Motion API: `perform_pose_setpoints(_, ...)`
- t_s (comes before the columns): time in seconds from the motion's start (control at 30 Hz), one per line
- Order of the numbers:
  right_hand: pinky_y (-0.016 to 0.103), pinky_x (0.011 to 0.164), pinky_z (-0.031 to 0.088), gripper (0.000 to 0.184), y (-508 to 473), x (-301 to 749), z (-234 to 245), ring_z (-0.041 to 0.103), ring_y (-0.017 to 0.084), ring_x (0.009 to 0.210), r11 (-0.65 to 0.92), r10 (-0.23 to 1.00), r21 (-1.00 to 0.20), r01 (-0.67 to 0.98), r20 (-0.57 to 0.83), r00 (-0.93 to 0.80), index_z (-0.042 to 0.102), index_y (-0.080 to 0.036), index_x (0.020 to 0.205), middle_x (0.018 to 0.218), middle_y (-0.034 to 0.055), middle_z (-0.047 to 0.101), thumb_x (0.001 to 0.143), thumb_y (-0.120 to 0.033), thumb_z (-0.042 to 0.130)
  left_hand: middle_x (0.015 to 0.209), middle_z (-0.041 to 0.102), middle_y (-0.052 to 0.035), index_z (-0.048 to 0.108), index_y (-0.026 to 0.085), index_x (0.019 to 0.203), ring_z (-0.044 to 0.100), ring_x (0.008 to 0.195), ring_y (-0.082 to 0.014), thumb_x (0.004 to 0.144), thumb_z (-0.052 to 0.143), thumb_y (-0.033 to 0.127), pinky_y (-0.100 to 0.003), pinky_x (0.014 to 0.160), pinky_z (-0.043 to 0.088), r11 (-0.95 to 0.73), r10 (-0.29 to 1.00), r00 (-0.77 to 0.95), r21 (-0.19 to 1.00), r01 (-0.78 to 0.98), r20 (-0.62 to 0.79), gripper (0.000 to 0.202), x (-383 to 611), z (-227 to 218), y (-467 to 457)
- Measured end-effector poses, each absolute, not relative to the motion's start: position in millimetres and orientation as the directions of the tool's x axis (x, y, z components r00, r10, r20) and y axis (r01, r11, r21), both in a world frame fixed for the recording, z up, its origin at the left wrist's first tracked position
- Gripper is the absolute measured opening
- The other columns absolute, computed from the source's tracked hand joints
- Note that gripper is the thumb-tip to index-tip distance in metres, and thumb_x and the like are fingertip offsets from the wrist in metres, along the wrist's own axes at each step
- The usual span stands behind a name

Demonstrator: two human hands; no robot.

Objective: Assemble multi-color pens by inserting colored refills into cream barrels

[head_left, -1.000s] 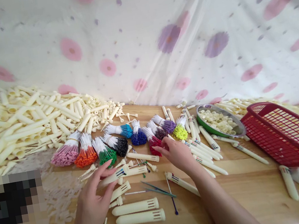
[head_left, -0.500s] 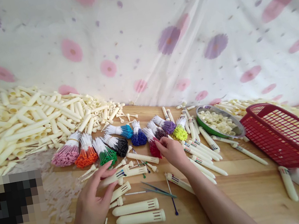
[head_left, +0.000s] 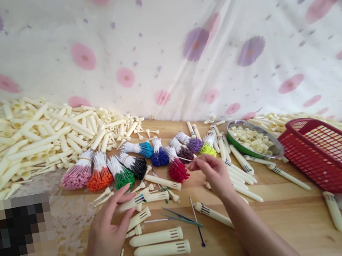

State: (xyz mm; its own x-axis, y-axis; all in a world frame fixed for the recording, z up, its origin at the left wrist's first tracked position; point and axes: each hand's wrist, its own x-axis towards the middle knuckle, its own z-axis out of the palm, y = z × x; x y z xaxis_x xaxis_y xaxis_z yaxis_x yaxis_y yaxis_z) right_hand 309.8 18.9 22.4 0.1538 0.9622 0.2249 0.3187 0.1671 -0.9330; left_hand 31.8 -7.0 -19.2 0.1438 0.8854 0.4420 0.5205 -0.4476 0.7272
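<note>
My left hand (head_left: 108, 232) rests on the wooden table (head_left: 283, 223) with its fingers round a cream pen barrel (head_left: 131, 202). My right hand (head_left: 214, 173) is raised just in front of a row of coloured refill bundles and pinches a thin refill (head_left: 185, 159) pulled from the dark red bundle (head_left: 177, 169). Beside that one lie purple (head_left: 190, 142), yellow-green (head_left: 207, 147), blue (head_left: 159, 155), black (head_left: 135, 165), green (head_left: 120, 174), orange (head_left: 100, 176) and pink (head_left: 78, 173) bundles. Several cream barrels (head_left: 157, 237) and loose refills (head_left: 182, 218) lie near my hands.
A big heap of cream barrels (head_left: 17, 141) fills the left. A green bowl (head_left: 236, 143) of small cream parts and a red mesh basket (head_left: 338, 156) stand to the right. More assembled pens (head_left: 241, 173) lie right of my right hand. A spotted cloth (head_left: 176, 43) hangs behind.
My right hand went to the dark red bundle, pinched a refill and has drawn back a little to the right with it. My left hand has hardly moved.
</note>
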Motion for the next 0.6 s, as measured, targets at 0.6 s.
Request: perform_pose_setpoints(0.6,0.020,0.048,0.044,0.031,-5.3,277.6,42.9,0.054,0.008,0.047,0.016,0.973,-0.998,-0.059,0.029,-0.229,0.051,-0.017,0.053,0.051,-0.0008,0.060,0.080,-0.029,0.056,0.087,0.069,-0.0026,0.051,0.022,0.117,0.070,0.076,-0.0164,0.085,0.051,0.022,-0.031,0.079,0.057,-0.547,0.806,0.165,0.608,0.576,0.569,0.032,35.5,-15.2,-11.9)
